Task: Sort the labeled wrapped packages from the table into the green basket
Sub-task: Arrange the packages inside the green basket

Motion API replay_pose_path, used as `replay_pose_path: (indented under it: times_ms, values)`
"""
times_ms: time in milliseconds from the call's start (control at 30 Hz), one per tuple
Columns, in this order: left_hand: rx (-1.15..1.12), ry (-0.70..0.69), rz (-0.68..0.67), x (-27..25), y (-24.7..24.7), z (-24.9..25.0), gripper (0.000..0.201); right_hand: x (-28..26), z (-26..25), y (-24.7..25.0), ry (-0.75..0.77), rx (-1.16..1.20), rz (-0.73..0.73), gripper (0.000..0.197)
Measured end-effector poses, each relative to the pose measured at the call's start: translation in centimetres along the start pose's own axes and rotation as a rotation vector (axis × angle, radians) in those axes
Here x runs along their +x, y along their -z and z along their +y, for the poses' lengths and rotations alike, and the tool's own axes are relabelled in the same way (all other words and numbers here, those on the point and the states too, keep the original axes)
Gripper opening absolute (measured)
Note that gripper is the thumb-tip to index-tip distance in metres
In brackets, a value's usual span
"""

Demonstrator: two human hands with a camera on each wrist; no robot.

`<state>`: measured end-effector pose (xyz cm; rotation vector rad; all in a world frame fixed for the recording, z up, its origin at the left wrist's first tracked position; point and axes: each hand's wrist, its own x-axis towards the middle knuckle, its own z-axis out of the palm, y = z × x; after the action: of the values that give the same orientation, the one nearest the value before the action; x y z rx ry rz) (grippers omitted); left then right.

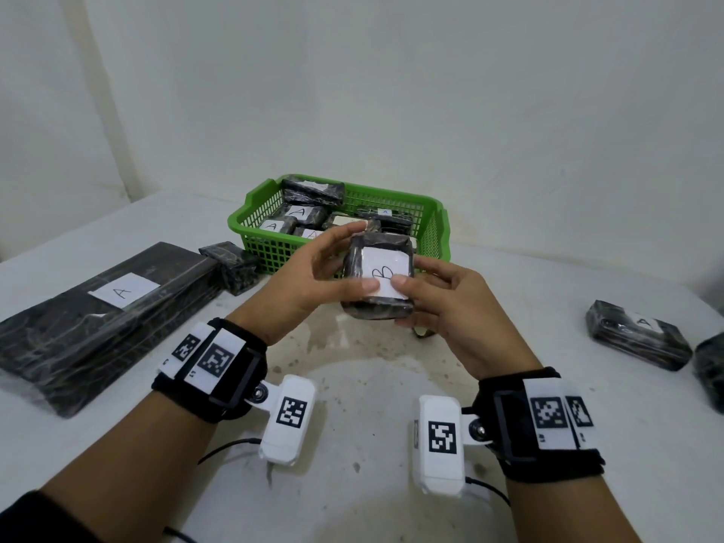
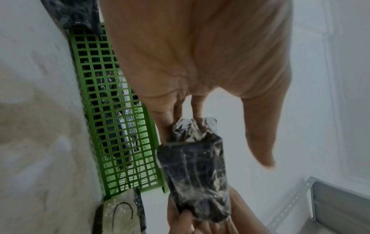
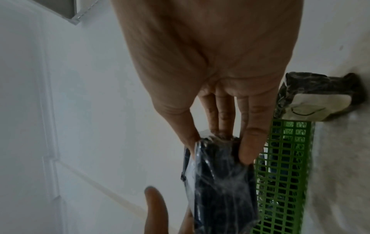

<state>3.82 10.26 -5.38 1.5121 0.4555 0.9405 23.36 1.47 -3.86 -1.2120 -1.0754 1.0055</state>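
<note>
A black wrapped package with a white label marked "B" is held up in front of the green basket, label toward me. My left hand grips its left side, thumb on the label and fingers behind. My right hand grips its right side the same way. The left wrist view shows the package end-on beside the basket wall. In the right wrist view, fingertips pinch the package. Several packages labeled "A" lie in the basket.
A large flat black package labeled "A" lies at the left, with a small package beside the basket. Two more packages lie at the right table edge. A wall rises close behind the basket.
</note>
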Motion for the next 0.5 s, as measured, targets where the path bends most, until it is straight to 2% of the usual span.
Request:
replay_pose_path:
  times_ms: [67, 133, 200, 300, 433, 467, 500]
  values:
    - [0.051, -0.007, 0.076, 0.04, -0.29, 0.12, 0.061, -0.05, 0.03, -0.08, 0.033, -0.039, 0.017, 0.040]
    - [0.106, -0.038, 0.122, 0.11, -0.38, 0.03, 0.051, -0.07, 0.14, -0.19, 0.070, -0.074, 0.036, 0.048]
    - [0.121, -0.072, 0.119, 0.05, -0.38, -0.04, 0.051, -0.12, 0.06, -0.35, 0.064, -0.081, 0.014, 0.052]
    - [0.126, -0.112, 0.091, -0.11, -0.52, 0.00, 0.053, -0.21, -0.42, -0.64, -0.055, -0.014, -0.056, 0.061]
    - [0.196, -0.140, 0.037, -0.16, -0.56, -0.08, 0.055, -0.12, -0.27, -0.58, -0.091, 0.043, -0.054, 0.040]
    - [0.197, -0.117, 0.016, -0.16, -0.44, -0.13, 0.059, -0.09, -0.18, -0.49, -0.076, 0.054, -0.046, 0.044]
    - [0.193, -0.074, -0.007, -0.20, -0.34, -0.12, 0.065, 0.01, -0.10, -0.36, -0.060, 0.068, -0.039, 0.057]
